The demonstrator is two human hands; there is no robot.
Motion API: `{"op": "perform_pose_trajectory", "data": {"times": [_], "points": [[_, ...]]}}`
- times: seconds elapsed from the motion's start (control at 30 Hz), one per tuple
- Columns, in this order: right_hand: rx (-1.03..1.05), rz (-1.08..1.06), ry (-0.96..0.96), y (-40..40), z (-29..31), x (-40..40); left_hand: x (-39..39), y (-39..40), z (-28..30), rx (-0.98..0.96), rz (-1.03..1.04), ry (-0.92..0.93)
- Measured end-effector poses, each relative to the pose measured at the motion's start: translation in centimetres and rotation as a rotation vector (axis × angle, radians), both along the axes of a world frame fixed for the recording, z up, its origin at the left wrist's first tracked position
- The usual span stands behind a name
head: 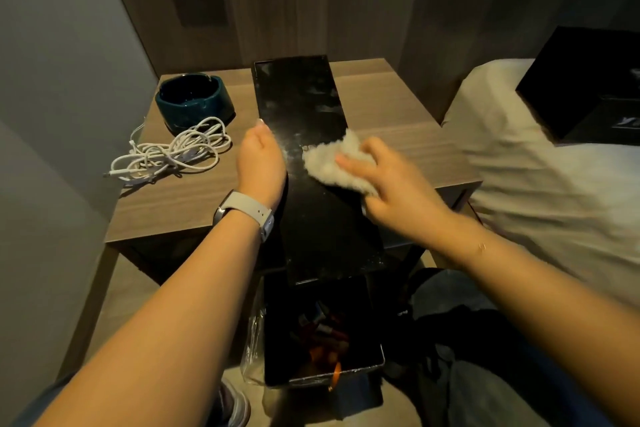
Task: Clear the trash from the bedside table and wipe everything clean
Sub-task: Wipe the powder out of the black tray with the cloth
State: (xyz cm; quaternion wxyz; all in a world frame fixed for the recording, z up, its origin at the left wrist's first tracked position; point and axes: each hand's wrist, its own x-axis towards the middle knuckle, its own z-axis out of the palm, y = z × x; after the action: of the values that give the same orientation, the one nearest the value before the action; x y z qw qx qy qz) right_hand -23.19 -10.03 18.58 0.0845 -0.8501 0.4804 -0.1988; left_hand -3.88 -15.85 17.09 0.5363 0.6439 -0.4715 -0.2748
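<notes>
Wiping step: right hand [391, 184] clutches the cloth [332, 163] on the black tray [311, 107] overhanging the tabletop's front edge; left hand [261, 163], seemingly flat-fingered, steadies it; next, sweep crumbs toward the bin [322, 371].

Left hand [260, 159] reaches forward edge-on, fingers straight; right hand [388, 180] curled, gripping.

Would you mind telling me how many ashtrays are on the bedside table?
1: the dark teal ashtray stands at the table's back left corner, just behind the coiled white cable.
</notes>
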Motion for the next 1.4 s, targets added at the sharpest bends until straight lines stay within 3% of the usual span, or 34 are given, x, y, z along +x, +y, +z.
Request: {"op": "perform_pose_trajectory", "data": {"times": [0.1,0.27,0.4,0.5,0.57,0.67,0.73,0.83,1.03,1.17,1.4], "points": [[0.103,0.090,0.082,4.1,-0.8,-1.9,0.0,0.1,0.2,0.035,-0.011,0.016],[0.558,0.244,-0.017,5.4,2.9,-5.3,-0.2,0.2,0.8,0.068,-0.037,-0.025],[0.326,0.113,-0.120,0.5,5.4,-3.3,-0.3,0.2,0.9,0.105,-0.065,-0.035],[0.151,-0.045,-0.073,-0.4,3.1,0.2,-0.1,0.1,1.0,0.137,-0.055,-0.024],[0.051,-0.038,0.003,2.0,1.2,1.1,0.0,-0.1,1.0,0.132,-0.072,-0.030],[0.257,0.075,-0.026,6.3,-0.3,-0.6,0.1,0.3,1.2,0.130,-0.110,-0.033],[0.425,0.041,-0.208,7.7,0.5,-1.9,0.3,0.5,1.4,0.150,-0.126,0.029],[0.308,-0.204,-0.556,6.8,2.2,-2.3,0.8,0.5,2.3,0.272,-0.099,0.183],[0.401,-0.302,-0.734,3.5,3.8,1.9,2.1,1.4,6.5,0.320,-0.160,0.586],[0.474,-0.245,-0.794,2.6,4.0,4.3,2.1,1.6,8.9,0.273,-0.204,0.511],[0.434,-0.188,-0.781,-2.5,9.4,4.7,2.4,1.5,9.0,0.394,-0.244,0.347]]}}
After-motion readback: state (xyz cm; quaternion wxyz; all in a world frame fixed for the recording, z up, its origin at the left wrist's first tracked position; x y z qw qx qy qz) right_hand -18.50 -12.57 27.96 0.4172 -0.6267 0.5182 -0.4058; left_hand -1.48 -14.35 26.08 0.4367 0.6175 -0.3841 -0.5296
